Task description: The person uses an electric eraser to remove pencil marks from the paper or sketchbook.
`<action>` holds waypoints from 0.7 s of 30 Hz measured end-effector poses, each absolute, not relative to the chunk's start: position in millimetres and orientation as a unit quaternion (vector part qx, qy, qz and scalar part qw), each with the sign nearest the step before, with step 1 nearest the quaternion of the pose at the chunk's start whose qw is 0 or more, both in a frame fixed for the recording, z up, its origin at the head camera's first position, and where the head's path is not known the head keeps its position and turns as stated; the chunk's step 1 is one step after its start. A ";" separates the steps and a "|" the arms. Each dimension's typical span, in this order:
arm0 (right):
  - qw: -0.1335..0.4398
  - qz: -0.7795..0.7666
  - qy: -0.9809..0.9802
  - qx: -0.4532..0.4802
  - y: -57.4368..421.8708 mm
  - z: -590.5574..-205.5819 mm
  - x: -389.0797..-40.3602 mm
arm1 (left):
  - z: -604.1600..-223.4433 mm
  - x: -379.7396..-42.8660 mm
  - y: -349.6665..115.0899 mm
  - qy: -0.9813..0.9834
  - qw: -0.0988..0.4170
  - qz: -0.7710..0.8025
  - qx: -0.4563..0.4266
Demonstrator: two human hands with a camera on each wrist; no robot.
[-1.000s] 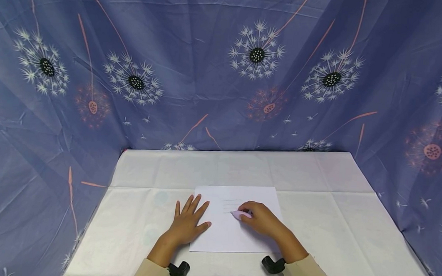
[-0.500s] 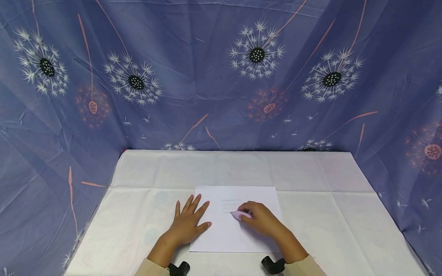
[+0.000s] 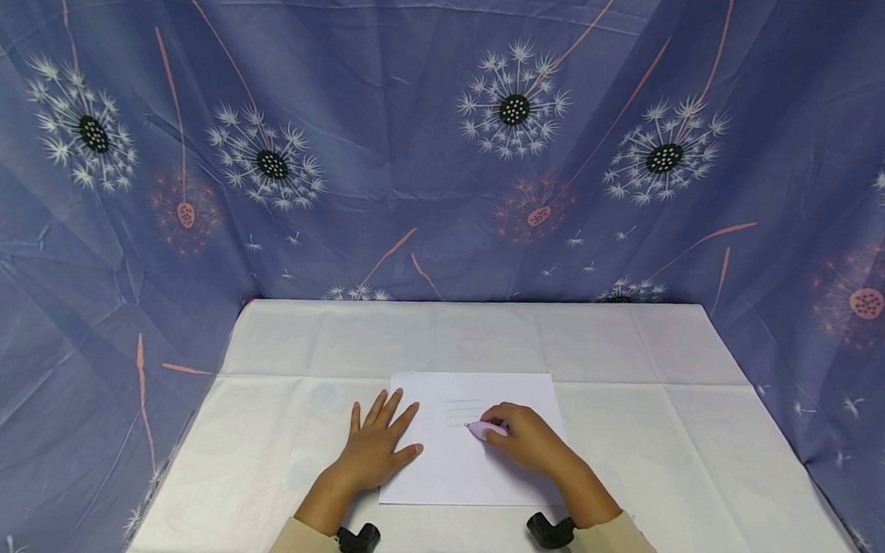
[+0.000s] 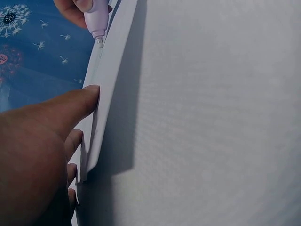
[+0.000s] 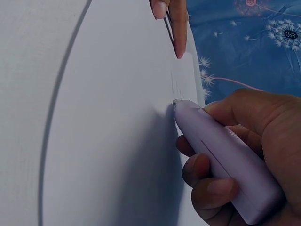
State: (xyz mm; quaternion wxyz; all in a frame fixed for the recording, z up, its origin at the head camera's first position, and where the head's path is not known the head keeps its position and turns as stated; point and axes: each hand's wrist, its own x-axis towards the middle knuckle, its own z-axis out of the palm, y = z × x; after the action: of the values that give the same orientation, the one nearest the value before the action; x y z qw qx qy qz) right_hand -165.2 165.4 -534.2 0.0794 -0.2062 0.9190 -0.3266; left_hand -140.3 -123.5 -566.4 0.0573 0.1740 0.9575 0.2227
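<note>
A white sheet of paper [image 3: 462, 482] lies on the table, with several faint grey lines [image 3: 466, 402] near its upper middle. My left hand [image 3: 373, 452] rests flat on the paper's left edge, fingers spread. My right hand [image 3: 530, 440] grips a chunky lilac pen-shaped tool [image 5: 225, 160], its fingers curled round the barrel and the thumb along the upper side. The narrow tip meets the paper at the right end of the lowest line. In the left wrist view the lilac tool [image 4: 97, 18] shows its pale tip pointing down beyond my left thumb [image 4: 84, 99].
A white cloth with fold creases covers the table [image 3: 650, 471]. Blue curtains [image 3: 389, 140] printed with dandelions hang behind and at both sides. Each wrist wears a black camera mount, such as the left one [image 3: 358, 542].
My right hand and the lilac tool have shifted slightly to the right along the lowest line. My left hand has stayed in place on the paper.
</note>
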 end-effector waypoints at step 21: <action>0.085 -0.322 0.922 -0.198 166.5 -533.3 -163.3 | -562.6 -139.0 -122.6 0.958 0.059 0.223 0.172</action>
State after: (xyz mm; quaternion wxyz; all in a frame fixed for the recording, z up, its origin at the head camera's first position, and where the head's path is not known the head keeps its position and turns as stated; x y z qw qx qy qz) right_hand -163.3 166.5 -533.3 0.0851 -0.1981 0.9219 -0.3220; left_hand -139.0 -122.6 -562.6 0.0589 0.1722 0.9577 0.2231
